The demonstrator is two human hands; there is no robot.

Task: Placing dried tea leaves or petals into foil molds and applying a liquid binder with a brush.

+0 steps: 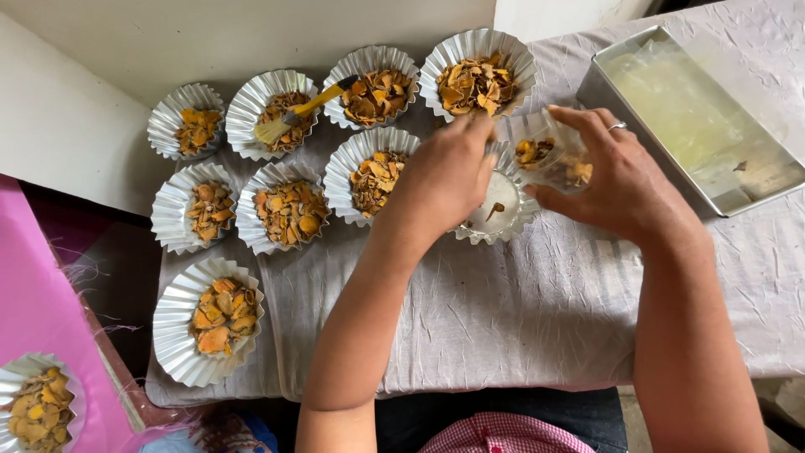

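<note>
A wrinkled grey cloth (503, 310) covers the counter (67, 126) in front of me, and a long metal tray (696, 117) lies on it at the far right, a pale film on its bottom. Fluted foil cups (289, 210) filled with dried orange-yellow slices stand in rows on the cloth to the left (one more sits apart on a pink surface (42, 294) at the lower left corner). A yellow-handled brush (306, 109) rests across one cup in the back row.

My right hand (625, 180) holds a small clear plastic container (553, 151), my fingers wrapped around its side; it is tilted toward the left, with a few orange slices showing inside. My left hand (444, 180) reaches over to the container's mouth, fingers bunched narrow at its rim; I cannot tell whether they pinch a slice. Just under both hands sits a nearly empty foil cup (499, 210), white at the bottom, with one small brown piece (496, 207) lying in it.
</note>
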